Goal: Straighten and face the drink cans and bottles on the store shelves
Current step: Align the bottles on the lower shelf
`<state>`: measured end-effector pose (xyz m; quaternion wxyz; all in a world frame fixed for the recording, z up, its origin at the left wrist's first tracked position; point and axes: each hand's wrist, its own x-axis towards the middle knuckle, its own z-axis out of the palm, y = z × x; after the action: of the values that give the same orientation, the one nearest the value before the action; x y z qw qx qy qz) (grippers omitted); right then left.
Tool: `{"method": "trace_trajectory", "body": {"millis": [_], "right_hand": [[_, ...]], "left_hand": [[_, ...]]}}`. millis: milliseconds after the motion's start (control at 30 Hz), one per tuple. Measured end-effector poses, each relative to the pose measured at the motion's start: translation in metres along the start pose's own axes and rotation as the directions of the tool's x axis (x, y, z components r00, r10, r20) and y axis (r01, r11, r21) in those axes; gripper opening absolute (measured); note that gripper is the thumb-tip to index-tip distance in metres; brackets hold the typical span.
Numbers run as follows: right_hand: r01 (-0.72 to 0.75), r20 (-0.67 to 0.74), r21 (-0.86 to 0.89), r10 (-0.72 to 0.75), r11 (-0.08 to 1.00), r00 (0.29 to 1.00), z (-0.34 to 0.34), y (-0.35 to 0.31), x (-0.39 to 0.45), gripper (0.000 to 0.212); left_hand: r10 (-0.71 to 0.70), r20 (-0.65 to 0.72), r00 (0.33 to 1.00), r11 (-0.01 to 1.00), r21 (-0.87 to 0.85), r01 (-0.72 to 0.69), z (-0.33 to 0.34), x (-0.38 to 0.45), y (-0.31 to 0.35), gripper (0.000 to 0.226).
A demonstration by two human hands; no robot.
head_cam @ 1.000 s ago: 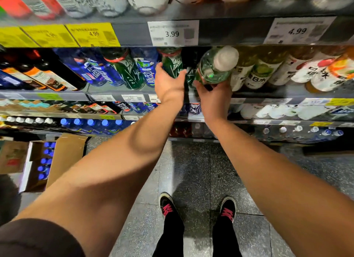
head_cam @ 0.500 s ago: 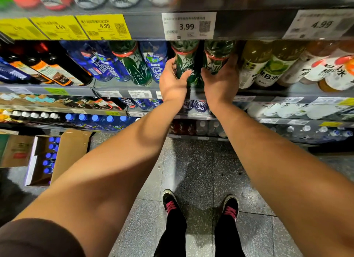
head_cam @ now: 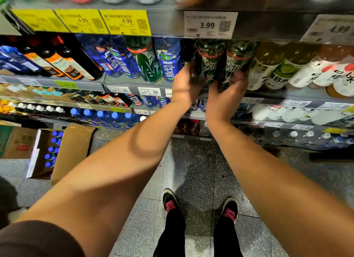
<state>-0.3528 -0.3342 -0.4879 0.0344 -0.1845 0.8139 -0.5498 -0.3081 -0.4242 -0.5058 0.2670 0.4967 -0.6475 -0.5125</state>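
Clearly, the one head view shows both hands at the same shelf (head_cam: 134,82), under the 3.99 tag (head_cam: 210,24). The left hand (head_cam: 186,84) curls round the lower part of the left green bottle (head_cam: 208,59), fingers wrapped behind it and mostly hidden. The right hand (head_cam: 226,95) cups the base of the right green bottle (head_cam: 239,59), thumb pressed on its front; whether the other fingers spread or close behind cannot be told. Both bottles stand at the shelf front, touching each other, just beside the yellow bottles (head_cam: 268,69) to the right and the blue bottles (head_cam: 168,59) to the left.

Judging from this, the risks lie in the tight row. Turning either bottle to face its label could rub the neighbour and spin it off-face. A push too far right could knock the yellow bottles; a pull too far forward could tip a base over the shelf lip, and the fall would end on the floor (head_cam: 191,170) by the shoes (head_cam: 170,201). The low grips leave the tall tops free to lean, so a quick twist could topple one backward into the row behind. An open box (head_cam: 72,151) of blue-capped bottles sits well apart, left.
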Motion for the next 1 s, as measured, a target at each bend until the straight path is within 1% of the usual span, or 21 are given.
{"method": "trace_trajectory", "body": {"millis": [33,100,167,233,267,300,333,367,467,500,567,667,767,833,1000], "right_hand": [[0.001,0.039,0.045,-0.002,0.999,0.999,0.003,-0.003,-0.008,0.047],[0.041,0.138,0.086,-0.052,0.995,0.989,0.013,-0.011,-0.023,0.036],[0.081,0.232,0.090,-0.100,0.993,0.967,0.027,-0.020,-0.032,0.031],[0.092,0.298,0.071,-0.109,0.993,0.948,0.043,-0.028,-0.033,0.034],[0.101,0.319,0.049,-0.111,0.994,0.941,0.051,-0.030,-0.031,0.038],[0.116,0.337,0.020,-0.116,0.993,0.934,0.059,-0.031,-0.028,0.044],[0.130,0.357,-0.007,-0.119,0.991,0.927,0.067,-0.031,-0.025,0.050],[0.127,0.382,-0.027,-0.107,0.992,0.918,0.074,-0.032,-0.023,0.057],[0.074,0.455,-0.047,-0.044,0.996,0.890,0.095,-0.031,-0.016,0.076],[0.062,0.464,-0.053,-0.030,0.997,0.886,0.101,-0.032,-0.014,0.080],[0.026,0.472,-0.043,-0.003,0.999,0.882,0.112,-0.033,-0.009,0.085],[-0.005,0.449,-0.043,0.024,0.999,0.893,0.123,-0.033,-0.002,0.085],[0.001,0.429,-0.043,0.018,0.999,0.903,0.129,-0.030,0.003,0.078],[0.012,0.381,-0.036,0.003,0.999,0.925,0.129,-0.030,0.003,0.074],[-0.008,0.256,0.119,-0.023,0.993,0.966,0.118,-0.023,-0.020,0.077]], "left_hand": [[0.013,-0.034,0.999,1.000,0.008,-0.012,-0.007,-0.003,0.000,0.046],[0.031,-0.145,0.989,0.999,-0.016,-0.034,-0.026,-0.008,-0.004,0.036],[0.053,-0.309,0.950,0.998,-0.001,-0.056,-0.049,-0.011,-0.012,0.027],[0.075,-0.472,0.878,0.997,0.048,-0.059,-0.072,-0.010,-0.018,0.026],[0.073,-0.525,0.848,0.997,0.061,-0.048,-0.082,-0.008,-0.019,0.031],[0.062,-0.551,0.832,0.997,0.063,-0.032,-0.090,-0.004,-0.021,0.037],[0.046,-0.548,0.835,0.998,0.054,-0.020,-0.097,0.000,-0.022,0.045],[0.032,-0.520,0.854,0.999,0.043,-0.011,-0.103,0.005,-0.024,0.052],[0.018,-0.388,0.922,0.998,0.061,0.006,-0.114,0.020,-0.030,0.069],[0.015,-0.361,0.932,0.998,0.061,0.007,-0.116,0.025,-0.032,0.070],[0.013,-0.351,0.936,1.000,0.027,-0.004,-0.119,0.031,-0.035,0.066],[0.030,-0.360,0.932,0.999,-0.018,-0.039,-0.127,0.040,-0.043,0.058],[0.049,-0.334,0.941,0.998,-0.011,-0.055,-0.129,0.042,-0.047,0.056],[0.056,-0.346,0.937,0.998,-0.006,-0.062,-0.125,0.040,-0.045,0.055],[0.061,-0.427,0.902,0.996,0.087,-0.026,-0.120,0.035,-0.036,0.050]]}}
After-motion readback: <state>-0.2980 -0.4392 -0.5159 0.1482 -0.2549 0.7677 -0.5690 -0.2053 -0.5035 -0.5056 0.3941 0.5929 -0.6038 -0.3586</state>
